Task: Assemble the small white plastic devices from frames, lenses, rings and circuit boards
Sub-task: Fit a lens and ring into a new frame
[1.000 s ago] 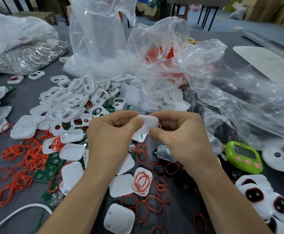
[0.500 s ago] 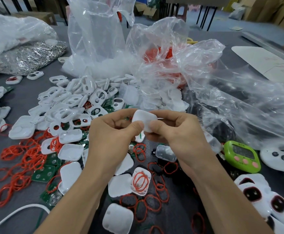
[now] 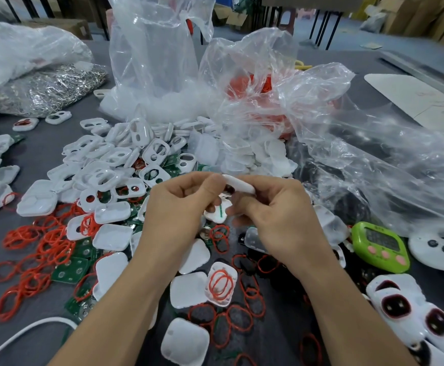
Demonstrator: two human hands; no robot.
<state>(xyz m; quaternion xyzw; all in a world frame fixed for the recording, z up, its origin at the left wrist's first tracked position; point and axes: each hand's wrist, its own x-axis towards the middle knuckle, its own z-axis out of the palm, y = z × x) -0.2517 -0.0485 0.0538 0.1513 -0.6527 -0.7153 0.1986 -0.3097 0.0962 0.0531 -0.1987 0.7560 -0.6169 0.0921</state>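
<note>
The cover (image 3: 238, 184) is now being held edge-on, whereas half a second ago its broad face was being shown to the camera. It is being tipped over between the two hands, just above the middle of the worktop (image 3: 38, 154).

Its left end is being pinched by the left hand (image 3: 178, 212), thumb on top. Its right end is being gripped by the curled fingers (image 3: 244, 204) of the right hand (image 3: 276, 220). A second white piece, the base (image 3: 217, 212) with a green strip in it, is being kept just beneath the cover. Which hand is carrying it cannot be told.

The turn suggests that the cover is being lined up to be closed onto the base, so one device is probably being brought close to finished. The snap itself is not yet being made.

Room is being limited on most sides:
- Far and right, the work is being crowded by loose clear bags (image 3: 374, 154), whose folds are lying near the right hand.
- Far left, space is being taken by a heap of frames (image 3: 104, 165).
- Near and left, rings (image 3: 44, 249) and boards (image 3: 70, 270) are being left scattered.
- At the right, a green timer (image 3: 379, 245) is standing near the right wrist.

The freest space is being left above the parts, where the hands are working. A dropped piece would probably be lost among its lookalikes below.
</note>
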